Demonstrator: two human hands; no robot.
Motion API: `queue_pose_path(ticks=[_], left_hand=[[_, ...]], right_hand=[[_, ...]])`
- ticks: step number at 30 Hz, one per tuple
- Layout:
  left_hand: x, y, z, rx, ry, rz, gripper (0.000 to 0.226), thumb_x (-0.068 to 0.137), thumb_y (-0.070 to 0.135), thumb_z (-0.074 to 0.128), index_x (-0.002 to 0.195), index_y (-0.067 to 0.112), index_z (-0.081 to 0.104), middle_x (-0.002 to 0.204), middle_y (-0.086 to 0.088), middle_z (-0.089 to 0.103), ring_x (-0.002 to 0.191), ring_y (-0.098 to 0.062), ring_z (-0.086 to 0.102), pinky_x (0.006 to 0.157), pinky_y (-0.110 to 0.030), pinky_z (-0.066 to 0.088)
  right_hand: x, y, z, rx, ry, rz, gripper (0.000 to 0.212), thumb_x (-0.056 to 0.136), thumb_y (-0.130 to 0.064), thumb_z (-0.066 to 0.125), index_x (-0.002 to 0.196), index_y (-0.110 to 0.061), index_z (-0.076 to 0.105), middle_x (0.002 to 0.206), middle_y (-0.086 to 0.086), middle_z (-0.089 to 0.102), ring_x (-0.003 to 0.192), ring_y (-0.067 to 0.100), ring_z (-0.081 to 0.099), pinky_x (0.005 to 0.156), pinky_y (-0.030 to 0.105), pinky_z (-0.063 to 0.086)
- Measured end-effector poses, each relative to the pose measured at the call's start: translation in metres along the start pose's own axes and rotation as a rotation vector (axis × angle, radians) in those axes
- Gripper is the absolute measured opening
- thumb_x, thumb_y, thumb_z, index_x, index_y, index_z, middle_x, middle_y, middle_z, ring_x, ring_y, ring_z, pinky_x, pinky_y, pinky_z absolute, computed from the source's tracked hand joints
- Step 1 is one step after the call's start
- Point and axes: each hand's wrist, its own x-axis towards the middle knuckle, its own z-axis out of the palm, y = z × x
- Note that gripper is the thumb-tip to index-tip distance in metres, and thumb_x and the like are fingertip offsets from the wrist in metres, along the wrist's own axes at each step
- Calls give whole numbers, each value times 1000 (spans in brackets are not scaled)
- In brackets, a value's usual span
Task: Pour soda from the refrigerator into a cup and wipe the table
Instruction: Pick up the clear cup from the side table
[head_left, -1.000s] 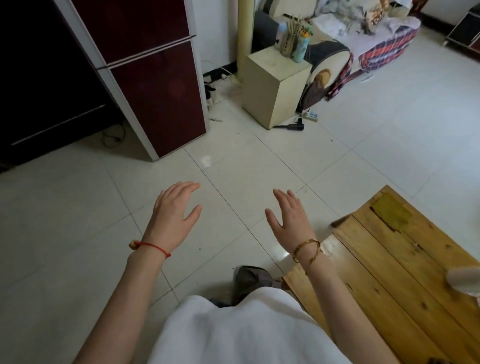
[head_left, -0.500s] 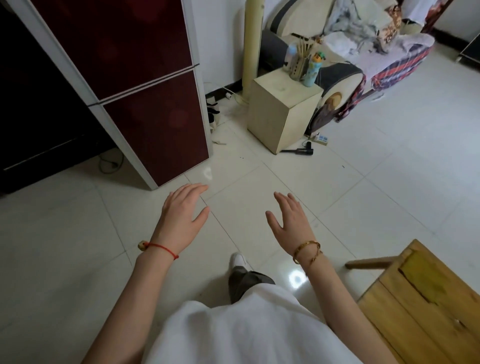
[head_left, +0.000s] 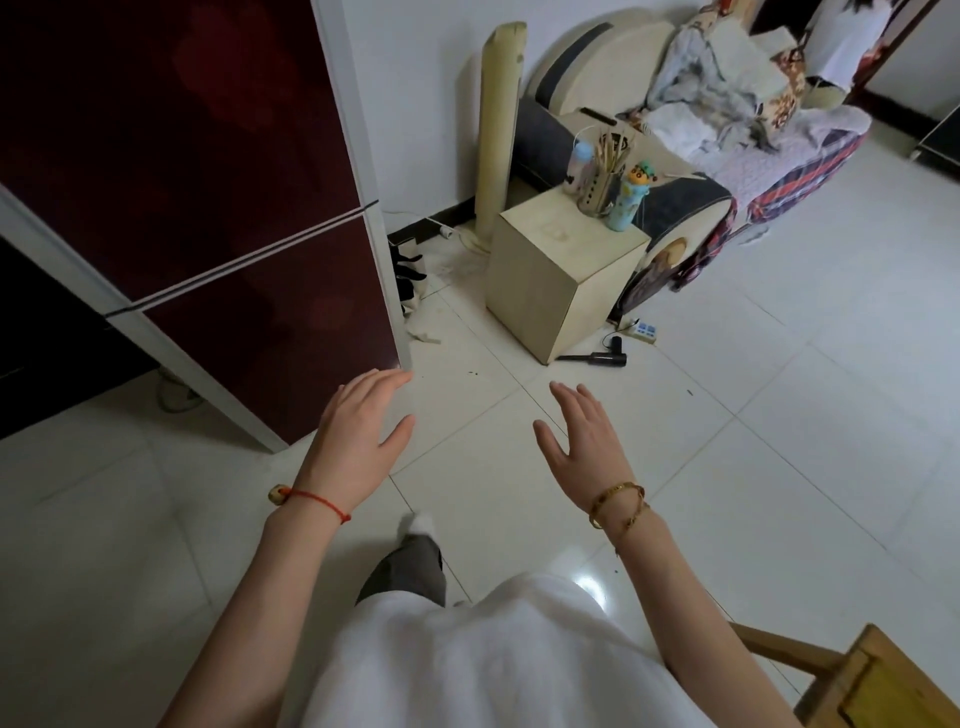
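Note:
A dark red refrigerator (head_left: 208, 218) with white edges stands at the upper left, both doors closed. My left hand (head_left: 358, 436) hovers open just below the fridge's lower right corner, fingers spread, holding nothing. My right hand (head_left: 584, 441) is open too, palm turned inward, over the white floor tiles. Only a corner of the wooden table (head_left: 878, 691) shows at the bottom right. No soda or cup is in view.
A cream cube cabinet (head_left: 556, 280) stands right of the fridge, with a bottle, a stick holder and a toy bottle on top. A hair dryer (head_left: 602, 357) and power strip (head_left: 644, 329) lie on the floor. A cluttered sofa (head_left: 727, 119) fills the upper right.
The view has advanced toward the refrigerator, which now looms larger. The wooden table has slid almost out of frame at the bottom right. Both hands stay open and raised.

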Motion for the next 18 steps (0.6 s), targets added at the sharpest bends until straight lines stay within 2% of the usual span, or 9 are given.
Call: queue_pose_path(ticks=[5,12,18], left_hand=[[93,-18,7,-13,-22,62,46,90,16,63,135,14,53,135,-1,56,130,-20,47,110,-51,37],[238,-43,-2,4,-61,195,45,90,18,63,134,12,54,132,-3,58,125,-21,50,110,-40,38],[370,-49,-13,-10,-129,272,48,91,15,64,137,12,52,137,-4,55,130,-21,47,112,-40,38]], right_hand=[[76,8,5,3,13,43,56,99,-35,44,147,-11,31,153,5,35,147,22,16,121,39,16],[202,3,1,27,99,99,54,98,-34,46,145,-10,35,150,6,39,145,24,21,120,34,17],[308,-7,-15,51,181,161,55,98,-34,45,147,-11,33,152,5,35,147,22,17,121,34,14]])
